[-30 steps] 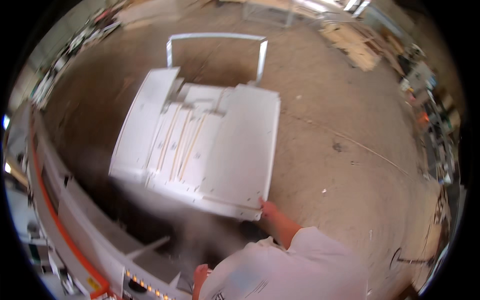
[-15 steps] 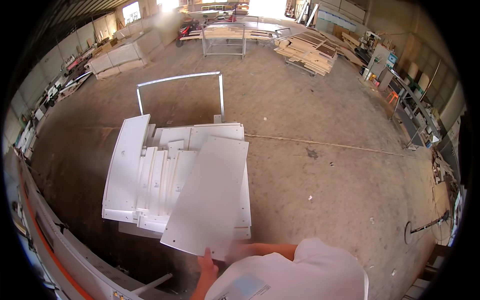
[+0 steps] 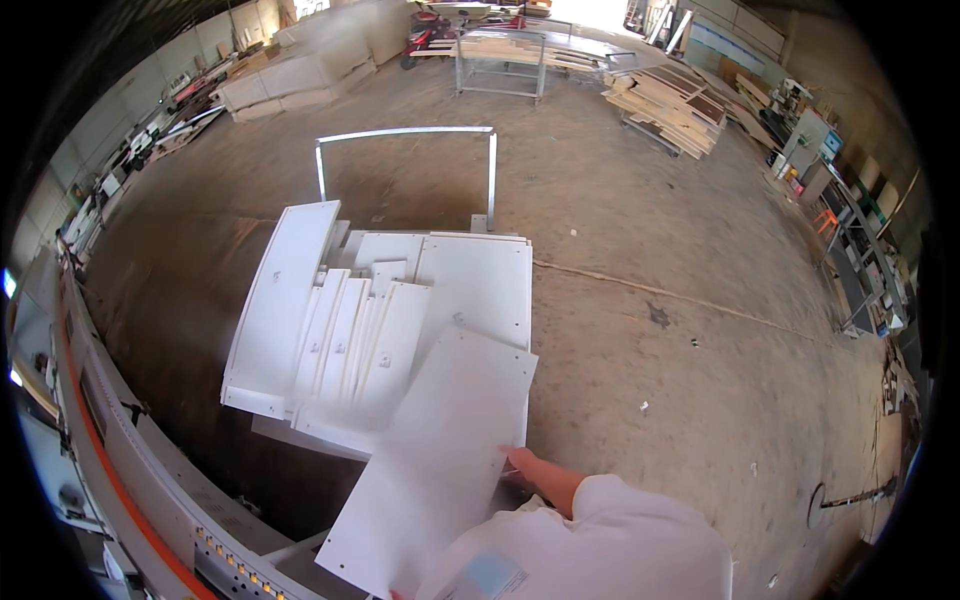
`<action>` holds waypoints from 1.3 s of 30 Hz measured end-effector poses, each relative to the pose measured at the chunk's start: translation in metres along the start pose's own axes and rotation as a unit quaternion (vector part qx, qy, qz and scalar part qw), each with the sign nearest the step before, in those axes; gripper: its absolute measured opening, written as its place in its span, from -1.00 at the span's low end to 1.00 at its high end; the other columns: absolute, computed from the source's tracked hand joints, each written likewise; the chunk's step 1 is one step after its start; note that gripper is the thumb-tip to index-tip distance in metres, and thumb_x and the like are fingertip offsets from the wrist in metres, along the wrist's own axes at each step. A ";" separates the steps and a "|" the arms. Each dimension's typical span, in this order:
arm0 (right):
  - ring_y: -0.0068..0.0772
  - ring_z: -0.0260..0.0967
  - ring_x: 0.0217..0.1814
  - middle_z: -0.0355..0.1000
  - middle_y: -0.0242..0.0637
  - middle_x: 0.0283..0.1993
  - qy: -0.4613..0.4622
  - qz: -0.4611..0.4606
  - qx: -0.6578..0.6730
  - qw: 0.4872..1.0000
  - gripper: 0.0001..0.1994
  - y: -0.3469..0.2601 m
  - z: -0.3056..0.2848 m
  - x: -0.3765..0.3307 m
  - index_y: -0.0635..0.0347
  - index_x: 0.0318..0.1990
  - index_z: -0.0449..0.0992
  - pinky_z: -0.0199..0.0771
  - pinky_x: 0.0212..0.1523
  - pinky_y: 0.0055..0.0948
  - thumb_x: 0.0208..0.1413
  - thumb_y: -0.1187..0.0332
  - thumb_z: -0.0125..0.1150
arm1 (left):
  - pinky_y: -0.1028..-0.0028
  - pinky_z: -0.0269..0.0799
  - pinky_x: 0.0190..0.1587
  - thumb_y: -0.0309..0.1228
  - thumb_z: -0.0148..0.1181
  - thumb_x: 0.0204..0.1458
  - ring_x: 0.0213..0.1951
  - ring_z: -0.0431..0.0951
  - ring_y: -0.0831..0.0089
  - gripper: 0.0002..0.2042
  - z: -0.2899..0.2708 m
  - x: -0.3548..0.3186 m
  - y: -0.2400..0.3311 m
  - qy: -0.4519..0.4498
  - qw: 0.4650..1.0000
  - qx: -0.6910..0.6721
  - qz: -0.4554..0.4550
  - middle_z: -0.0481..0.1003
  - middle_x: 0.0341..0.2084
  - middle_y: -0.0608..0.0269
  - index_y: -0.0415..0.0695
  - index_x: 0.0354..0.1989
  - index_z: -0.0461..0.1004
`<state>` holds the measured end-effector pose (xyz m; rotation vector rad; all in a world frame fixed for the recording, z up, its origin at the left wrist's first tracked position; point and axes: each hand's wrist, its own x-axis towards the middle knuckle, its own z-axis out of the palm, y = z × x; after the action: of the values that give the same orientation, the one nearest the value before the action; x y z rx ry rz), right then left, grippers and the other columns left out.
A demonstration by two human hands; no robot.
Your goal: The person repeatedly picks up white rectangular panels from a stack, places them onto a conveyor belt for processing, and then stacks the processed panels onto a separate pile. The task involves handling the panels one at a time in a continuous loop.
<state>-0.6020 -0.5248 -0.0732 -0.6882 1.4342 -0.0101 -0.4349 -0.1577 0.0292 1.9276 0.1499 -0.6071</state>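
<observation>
A long white panel [image 3: 430,450] with small holes near its corners slants across the near side of a stack of white boards [image 3: 475,285]. Its near end reaches my white shirt. My right hand [image 3: 517,460] grips the panel's right edge, fingers lying over the top face. Of my left hand [image 3: 396,595] only a small bit shows at the panel's near edge, by the picture's lower border; the rest is hidden. Several narrow white strips [image 3: 340,335] and a wide white board [image 3: 280,295] lie on the stack to the left.
Behind the stack stands a metal frame handle [image 3: 405,130]. A long machine with an orange stripe [image 3: 130,500] runs along the left. Farther off are a metal rack [image 3: 500,90], a wood pile [image 3: 665,105] and, on the right, a workbench [image 3: 865,250]. A round-based stand [image 3: 850,503] is at lower right.
The panel has come nearer to me, baring more of the stack. My right hand now shows on its right edge; my left hand has dropped mostly out of sight. The view has shifted.
</observation>
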 end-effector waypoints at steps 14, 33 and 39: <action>-0.30 0.35 -0.39 0.46 -0.19 -0.36 0.062 -0.037 -0.031 0.997 -0.47 -0.010 -0.003 0.026 0.24 -0.26 0.53 0.33 -0.38 -0.26 0.12 -0.14 0.03 | 0.31 0.51 -0.25 -0.34 -0.08 0.29 -0.25 0.58 0.30 -0.70 -0.032 -0.049 -0.063 0.229 0.973 -0.029 0.020 0.57 -0.24 0.10 -0.33 -0.01 0.41; -0.55 0.38 -0.47 0.47 -0.49 -0.43 -0.279 -0.059 -0.340 0.896 -0.60 0.002 0.262 -0.107 -0.03 -0.27 0.46 0.15 -0.53 -0.53 0.14 -0.18 0.13 | 0.27 0.44 -0.12 -0.11 0.01 0.22 -0.21 0.53 0.30 -0.59 0.009 -0.276 -0.169 0.596 0.572 -0.552 -0.117 0.55 -0.25 0.20 -0.25 -0.10 0.53; -0.46 0.46 -0.27 0.54 -0.39 -0.23 -0.391 -0.043 -0.482 0.783 -0.45 0.074 0.327 -0.166 0.07 -0.09 0.51 0.32 -0.39 -0.48 0.14 -0.25 0.04 | 0.18 0.42 0.05 -0.11 -0.08 0.24 -0.02 0.51 0.16 -0.54 0.024 -0.325 -0.182 0.614 0.459 -0.635 -0.097 0.50 -0.05 0.13 -0.26 0.08 0.42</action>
<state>-0.3635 -0.2579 0.0371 -1.3823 0.4983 0.9033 -0.7915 -0.0455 0.0270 0.4128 1.3261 0.8192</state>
